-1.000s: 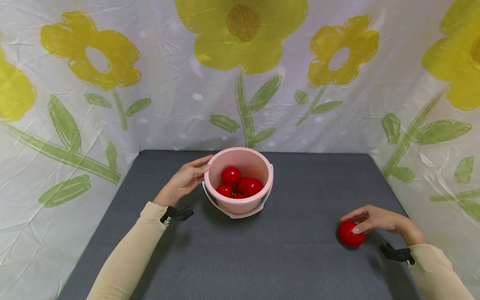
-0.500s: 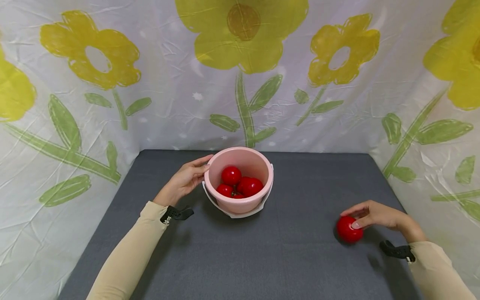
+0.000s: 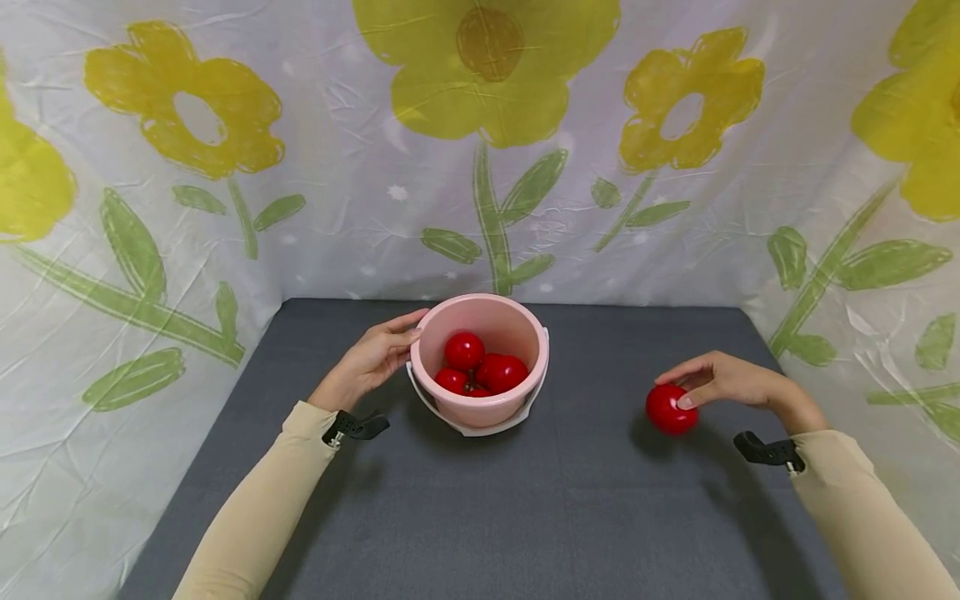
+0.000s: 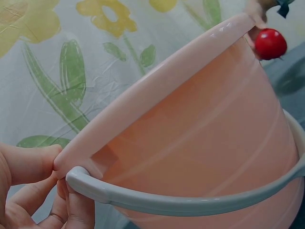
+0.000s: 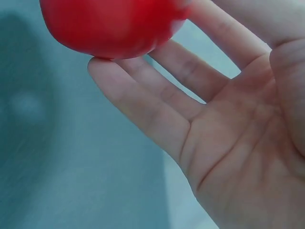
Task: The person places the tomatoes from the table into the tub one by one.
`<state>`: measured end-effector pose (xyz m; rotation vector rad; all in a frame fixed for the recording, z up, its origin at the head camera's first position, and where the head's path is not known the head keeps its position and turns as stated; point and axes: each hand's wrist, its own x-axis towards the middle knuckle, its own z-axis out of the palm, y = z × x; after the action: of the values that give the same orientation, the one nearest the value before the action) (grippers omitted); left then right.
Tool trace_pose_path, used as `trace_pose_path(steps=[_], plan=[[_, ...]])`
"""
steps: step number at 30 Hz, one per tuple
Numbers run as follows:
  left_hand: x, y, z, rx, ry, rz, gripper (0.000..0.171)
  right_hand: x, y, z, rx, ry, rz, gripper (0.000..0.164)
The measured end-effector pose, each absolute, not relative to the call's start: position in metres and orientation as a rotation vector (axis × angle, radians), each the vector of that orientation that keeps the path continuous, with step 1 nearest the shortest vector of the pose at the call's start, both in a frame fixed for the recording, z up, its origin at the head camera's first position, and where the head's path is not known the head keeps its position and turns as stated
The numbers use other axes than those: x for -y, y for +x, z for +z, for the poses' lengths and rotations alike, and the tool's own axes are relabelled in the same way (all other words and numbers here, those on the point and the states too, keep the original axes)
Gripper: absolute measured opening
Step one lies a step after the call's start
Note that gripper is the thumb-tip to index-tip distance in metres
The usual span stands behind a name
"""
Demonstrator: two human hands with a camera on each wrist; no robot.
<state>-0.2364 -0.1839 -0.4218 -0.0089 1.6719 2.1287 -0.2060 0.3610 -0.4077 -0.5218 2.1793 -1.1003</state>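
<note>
A pink bucket (image 3: 480, 404) with a white handle (image 4: 190, 204) stands at the middle back of the table. Several red tomatoes (image 3: 465, 351) lie inside it. My left hand (image 3: 371, 358) pinches the bucket's left rim between thumb and fingers, as the left wrist view shows close up. Off to the right, my right hand (image 3: 738, 387) holds another tomato (image 3: 671, 410) by thumb and fingertips, raised above the table with its shadow beneath. In the right wrist view that tomato (image 5: 114, 28) rests against the fingertips, apart from the palm.
The dark grey tabletop (image 3: 480, 517) spreads in front of and beside the bucket. A white curtain (image 3: 337, 208) printed with yellow flowers hangs along the back and both sides. Each wrist wears a black strap (image 3: 768, 450).
My right hand has lifted the tomato off the table and carried it up and to the left, toward the bucket. The left hand and the bucket have stayed in place.
</note>
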Motion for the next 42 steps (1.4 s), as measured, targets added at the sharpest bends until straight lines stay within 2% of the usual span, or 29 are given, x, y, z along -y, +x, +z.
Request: trace_pose_path(steps=[23, 35, 42], plan=[[0.184, -0.236, -0.423, -1.678, -0.005, 2.121, 0.056, -0.245, -0.283, -0.334, -2.190, -0.675, -1.038, 0.051], [0.185, -0.236, -0.421, -1.668, -0.001, 2.128, 0.057, -0.172, -0.302, -0.315, -2.132, -0.791, -1.018, 0.047], [0.184, -0.235, -0.421, -1.644, -0.001, 2.147, 0.057, -0.134, -0.307, -0.317, -2.081, -0.882, -0.978, 0.043]])
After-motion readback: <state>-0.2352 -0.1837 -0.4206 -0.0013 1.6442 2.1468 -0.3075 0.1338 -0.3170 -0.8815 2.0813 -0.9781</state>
